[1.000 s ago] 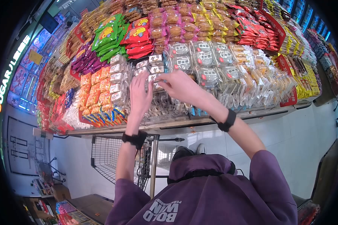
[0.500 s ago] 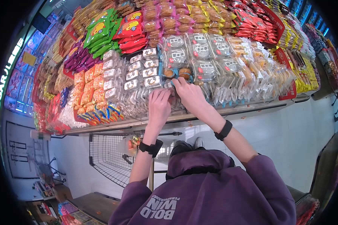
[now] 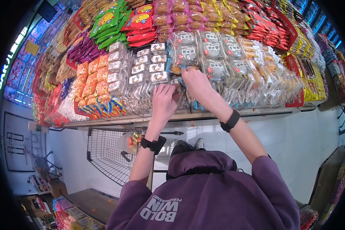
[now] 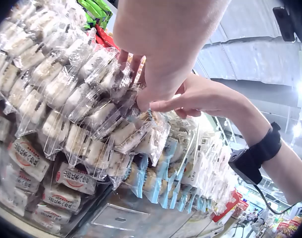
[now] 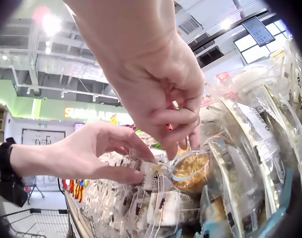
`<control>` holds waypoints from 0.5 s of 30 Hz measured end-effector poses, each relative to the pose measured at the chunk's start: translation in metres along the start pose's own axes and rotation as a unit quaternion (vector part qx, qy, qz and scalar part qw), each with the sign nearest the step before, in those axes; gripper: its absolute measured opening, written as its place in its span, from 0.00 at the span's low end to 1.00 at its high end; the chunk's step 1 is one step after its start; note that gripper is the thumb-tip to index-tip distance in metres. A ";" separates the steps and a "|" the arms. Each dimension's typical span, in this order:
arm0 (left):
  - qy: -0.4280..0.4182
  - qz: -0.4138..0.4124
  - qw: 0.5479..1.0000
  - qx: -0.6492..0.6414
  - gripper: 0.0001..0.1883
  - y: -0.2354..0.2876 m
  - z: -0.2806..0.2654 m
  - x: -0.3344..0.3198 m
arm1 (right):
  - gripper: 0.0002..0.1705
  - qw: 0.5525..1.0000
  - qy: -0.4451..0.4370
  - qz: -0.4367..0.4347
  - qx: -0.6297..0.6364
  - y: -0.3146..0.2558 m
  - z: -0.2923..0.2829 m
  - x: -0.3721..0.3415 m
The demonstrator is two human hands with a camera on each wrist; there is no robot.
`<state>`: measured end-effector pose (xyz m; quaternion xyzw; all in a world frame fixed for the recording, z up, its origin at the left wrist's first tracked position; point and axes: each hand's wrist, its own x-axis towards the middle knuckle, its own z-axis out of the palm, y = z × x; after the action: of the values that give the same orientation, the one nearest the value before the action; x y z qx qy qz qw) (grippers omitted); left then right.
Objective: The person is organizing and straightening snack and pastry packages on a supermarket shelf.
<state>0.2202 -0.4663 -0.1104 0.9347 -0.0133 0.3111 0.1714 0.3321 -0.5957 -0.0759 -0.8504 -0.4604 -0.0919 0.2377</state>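
In the head view my left hand point(image 3: 165, 101) is at the near edge of the rows of small white wrapped pastries point(image 3: 157, 67). The right wrist view shows its thumb and fingers pinching one white wrapped pastry point(image 5: 152, 174). Just to the right, my right hand point(image 3: 197, 86) reaches over a blue-edged stack, its fingers bent down. They pinch the clear wrapper of a round golden cookie point(image 5: 191, 171). The two hands are close together, and in the left wrist view the right hand point(image 4: 190, 99) partly shows behind the left.
Clear packs of round grey cakes point(image 3: 214, 69) stand right of the hands, orange packets point(image 3: 90, 78) to the left. Green bags point(image 3: 109, 23) and red bags point(image 3: 140, 25) lie farther back. A wire shopping cart point(image 3: 103, 153) with a bag inside stands below the display's front edge.
Both hands have left the tops of the white pastries and come to the right, the left one nearer the front edge. Since half a second ago the right hand has shifted slightly farther over the cookies.
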 end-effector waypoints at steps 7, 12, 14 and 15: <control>0.002 0.006 1.000 -0.003 0.15 -0.001 0.003 -0.002 | 0.14 0.991 -0.062 0.022 -0.113 -0.011 0.011 -0.003; 0.005 0.009 1.000 -0.015 0.16 -0.002 0.000 -0.002 | 0.09 0.994 -0.030 0.041 -0.102 -0.013 -0.014 0.004; 0.013 0.016 1.000 -0.012 0.16 -0.004 0.002 -0.004 | 0.12 0.998 0.023 0.044 -0.042 -0.009 -0.031 0.006; 0.015 0.016 1.000 -0.013 0.16 -0.004 0.002 -0.004 | 0.14 0.997 0.052 0.048 -0.011 -0.008 -0.041 0.009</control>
<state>0.2184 -0.4635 -0.1152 0.9271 -0.0302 0.3279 0.1789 0.3332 -0.6052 -0.0344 -0.8683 -0.4050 -0.1293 0.2557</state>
